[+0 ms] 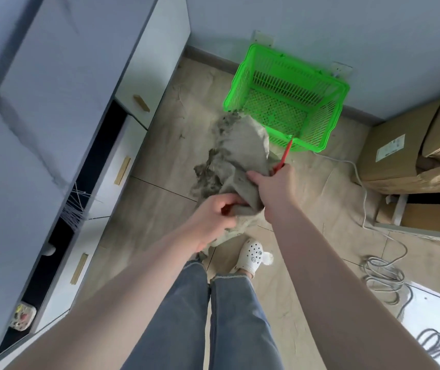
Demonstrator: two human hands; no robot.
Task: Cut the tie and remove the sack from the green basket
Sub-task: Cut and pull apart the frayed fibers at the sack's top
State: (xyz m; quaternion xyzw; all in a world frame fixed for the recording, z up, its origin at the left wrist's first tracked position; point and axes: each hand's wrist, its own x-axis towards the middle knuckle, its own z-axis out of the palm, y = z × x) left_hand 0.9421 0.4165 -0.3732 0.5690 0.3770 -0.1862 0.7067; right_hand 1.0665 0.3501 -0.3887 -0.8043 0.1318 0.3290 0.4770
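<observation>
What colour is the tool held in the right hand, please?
Red: the tool in the right hand, seen in the head view.

A pale blue wall (320, 28) meets a beige tiled floor (160, 166) at a dark skirting (208, 58). Along the left stands a white cabinet (53, 102) with wooden drawer handles (122, 170), 1 drawer open and dark inside. Cardboard boxes (400, 153) sit stacked at the right. A grey cable (384, 273) lies coiled on the floor near them.
</observation>
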